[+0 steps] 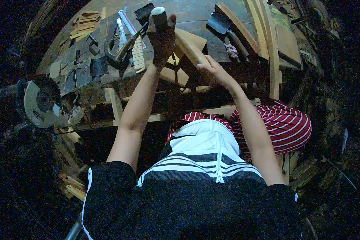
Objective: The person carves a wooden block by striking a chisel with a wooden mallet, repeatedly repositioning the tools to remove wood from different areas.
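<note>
My left hand [162, 42] is raised over the workbench, its fingers closed around the dark head of what looks like a hammer [160, 18]. The rounded end of that head is pale and faces up. A light wooden handle [189, 47] runs from there down to the right. My right hand [215, 71] is closed on the lower part of this handle, thumb on top. Behind the handle lies a flat piece of light wood [199, 39], partly hidden. Close to my left wrist is a pale ribbed strip [139, 58].
A circular saw [44, 104] stands at the left edge. On the workbench [192, 14] are a clamp [93, 46], small wood pieces [85, 25] and a broad-bladed tool [219, 23]. Long boards [273, 52] lean at the right. Striped red cloth [286, 126] is beside my right forearm.
</note>
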A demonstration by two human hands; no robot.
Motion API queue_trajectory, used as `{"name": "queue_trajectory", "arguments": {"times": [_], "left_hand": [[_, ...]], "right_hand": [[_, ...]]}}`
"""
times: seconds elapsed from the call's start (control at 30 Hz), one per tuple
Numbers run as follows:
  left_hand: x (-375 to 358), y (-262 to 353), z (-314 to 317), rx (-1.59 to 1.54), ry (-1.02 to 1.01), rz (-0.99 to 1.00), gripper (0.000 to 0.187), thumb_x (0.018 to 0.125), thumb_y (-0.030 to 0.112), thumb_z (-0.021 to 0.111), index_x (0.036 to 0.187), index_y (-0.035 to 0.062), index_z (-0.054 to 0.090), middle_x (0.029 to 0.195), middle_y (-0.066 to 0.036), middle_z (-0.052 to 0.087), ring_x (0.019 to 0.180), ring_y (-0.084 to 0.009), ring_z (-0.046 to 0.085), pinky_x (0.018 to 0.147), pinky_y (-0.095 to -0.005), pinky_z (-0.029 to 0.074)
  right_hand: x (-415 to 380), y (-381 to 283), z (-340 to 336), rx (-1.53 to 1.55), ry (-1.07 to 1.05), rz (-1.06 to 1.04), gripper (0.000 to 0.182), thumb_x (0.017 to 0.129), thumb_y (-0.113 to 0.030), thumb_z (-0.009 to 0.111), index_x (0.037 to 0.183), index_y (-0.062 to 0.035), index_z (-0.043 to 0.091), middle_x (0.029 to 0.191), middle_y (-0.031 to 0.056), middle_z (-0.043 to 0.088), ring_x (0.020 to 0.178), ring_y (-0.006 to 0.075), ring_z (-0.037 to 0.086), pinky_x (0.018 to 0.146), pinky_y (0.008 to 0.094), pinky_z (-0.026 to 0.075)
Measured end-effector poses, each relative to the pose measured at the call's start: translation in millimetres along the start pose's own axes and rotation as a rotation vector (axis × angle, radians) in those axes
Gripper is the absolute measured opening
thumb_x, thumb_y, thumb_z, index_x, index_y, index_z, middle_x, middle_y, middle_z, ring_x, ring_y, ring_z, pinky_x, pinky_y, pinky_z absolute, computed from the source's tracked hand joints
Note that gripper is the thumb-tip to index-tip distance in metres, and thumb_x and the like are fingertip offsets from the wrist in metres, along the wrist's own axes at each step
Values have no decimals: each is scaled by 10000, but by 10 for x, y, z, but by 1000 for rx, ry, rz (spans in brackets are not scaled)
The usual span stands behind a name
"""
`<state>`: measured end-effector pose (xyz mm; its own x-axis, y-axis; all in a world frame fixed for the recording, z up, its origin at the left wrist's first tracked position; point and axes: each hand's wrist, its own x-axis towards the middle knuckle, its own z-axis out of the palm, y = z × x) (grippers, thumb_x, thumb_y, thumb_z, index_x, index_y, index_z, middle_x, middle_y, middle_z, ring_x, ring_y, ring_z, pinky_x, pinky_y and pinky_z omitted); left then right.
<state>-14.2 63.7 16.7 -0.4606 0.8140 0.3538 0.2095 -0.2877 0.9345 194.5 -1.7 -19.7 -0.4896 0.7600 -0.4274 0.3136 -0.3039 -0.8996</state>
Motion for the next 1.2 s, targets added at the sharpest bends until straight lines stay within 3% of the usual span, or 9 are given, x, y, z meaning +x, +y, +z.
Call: {"name": "queue_trajectory", "arguments": {"times": [0.43, 0.5, 0.73, 0.8, 0.83, 0.9, 1.03, 1.1, 1.2], "left_hand": [[-73, -45, 64, -10, -125, 40, 251, 809, 213, 693, 761, 42, 516, 568, -58, 494, 520, -129, 458, 492, -305, 399], [-76, -48, 63, 43, -165, 185, 187, 886, 234, 625, 795, 96, 538, 581, 23, 519, 424, -71, 460, 370, -234, 324], [-98, -121, 53, 175, -286, 85, 183, 893, 227, 611, 777, 99, 552, 558, 29, 480, 470, -85, 471, 414, -249, 341], [-126, 31, 125, 355, -121, 561, 211, 885, 240, 618, 753, 100, 532, 540, 9, 446, 489, -120, 462, 441, -292, 341], [-135, 117, 137, 355, -115, 566, 211, 885, 240, 618, 753, 100, 532, 540, 9, 446, 489, -120, 462, 441, -292, 341], [-167, 241, 130, 368, -174, 364, 250, 875, 249, 625, 738, 97, 482, 536, -23, 433, 500, -163, 454, 463, -341, 333], [-130, 276, 49, 283, -190, 364, 268, 817, 206, 653, 664, 55, 491, 516, -106, 456, 430, -272, 453, 427, -371, 348], [-171, 135, 56, 393, -133, 407, 245, 802, 183, 644, 670, 47, 488, 516, -110, 452, 449, -269, 461, 443, -364, 350], [-197, 187, 49, 251, -232, 177, 227, 778, 174, 650, 681, 38, 496, 528, -113, 471, 455, -275, 470, 450, -360, 367]], "right_hand": [[49, 124, -13, -29, 12, -18, 639, 826, -487, 586, 1280, -66, 428, 1199, 105, 510, 1123, 188, 455, 975, 316, 327], [40, 115, -14, -30, 23, -32, 631, 826, -484, 588, 1276, -71, 431, 1190, 101, 512, 1111, 187, 460, 968, 317, 332], [37, 121, -18, -48, 18, -5, 617, 825, -479, 586, 1267, -75, 439, 1151, 97, 526, 1075, 179, 475, 941, 308, 354], [34, 105, -8, -67, 22, 0, 621, 823, -480, 587, 1265, -69, 439, 1147, 101, 529, 1075, 177, 475, 937, 304, 357], [10, 55, 0, -70, 54, -18, 629, 819, -474, 596, 1263, -58, 439, 1118, 98, 539, 1046, 168, 487, 917, 296, 369], [36, -39, -42, -74, 83, -37, 636, 815, -469, 606, 1261, -46, 438, 1090, 95, 549, 1016, 159, 499, 897, 288, 380], [-39, -662, -208, 168, 377, -238, 541, 826, -393, 617, 1201, -27, 484, 944, 47, 572, 827, 156, 556, 752, 304, 457], [-257, -1383, -207, 110, 399, -578, 530, 842, -383, 593, 1199, -11, 469, 891, 78, 589, 761, 166, 584, 709, 335, 485], [-339, -1619, -210, -223, 388, -527, 533, 842, -378, 595, 1203, -9, 465, 886, 100, 599, 765, 177, 596, 715, 338, 487]]}}
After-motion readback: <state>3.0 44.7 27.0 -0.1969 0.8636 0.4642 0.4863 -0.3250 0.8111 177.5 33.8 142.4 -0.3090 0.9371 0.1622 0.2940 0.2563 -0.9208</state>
